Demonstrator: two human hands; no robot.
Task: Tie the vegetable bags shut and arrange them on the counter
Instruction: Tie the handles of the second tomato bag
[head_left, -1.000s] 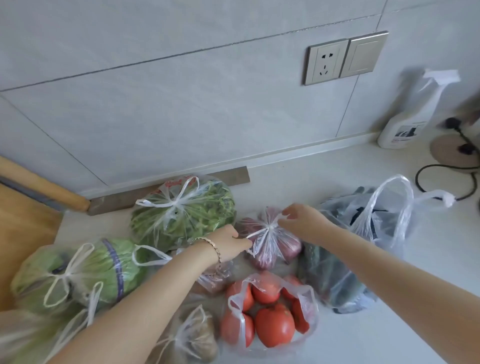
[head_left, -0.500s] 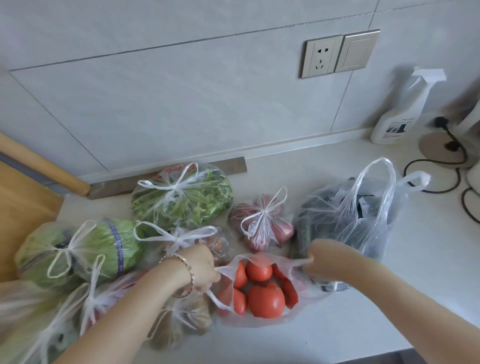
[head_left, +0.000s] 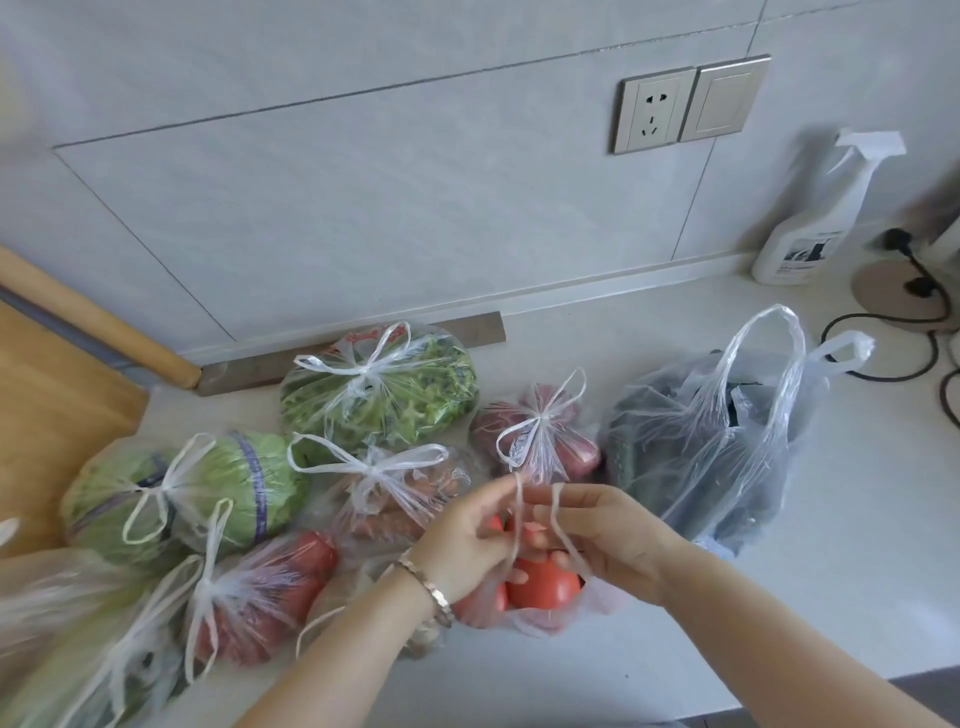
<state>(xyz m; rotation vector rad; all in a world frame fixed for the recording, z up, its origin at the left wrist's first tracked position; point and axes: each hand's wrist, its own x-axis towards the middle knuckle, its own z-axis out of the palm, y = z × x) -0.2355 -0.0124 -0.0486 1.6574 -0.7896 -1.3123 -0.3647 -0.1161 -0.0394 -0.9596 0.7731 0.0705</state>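
A clear bag of red tomatoes (head_left: 540, 592) sits at the counter's front middle. My left hand (head_left: 467, 540) and my right hand (head_left: 608, 530) meet just above it, each pinching one of its thin handle loops, and the loops cross between my fingers. Behind lie tied bags: green beans (head_left: 384, 395), red onions (head_left: 535, 441), carrots (head_left: 395, 499), cabbage (head_left: 182, 493) and red peppers (head_left: 260, 597). To the right, a large bag of dark vegetables (head_left: 717, 447) stands with its handles loose and upright.
A wooden board (head_left: 47, 415) leans at the left edge. A white spray bottle (head_left: 815, 223), a round coaster and black cords (head_left: 893, 338) occupy the back right. A wall socket (head_left: 654, 111) is above. The counter's front edge (head_left: 779, 712) runs close below my right arm.
My hands left the knotted onion bag, took the tomato bag's two handles, pulled them apart, and have now brought them together above the tomatoes.
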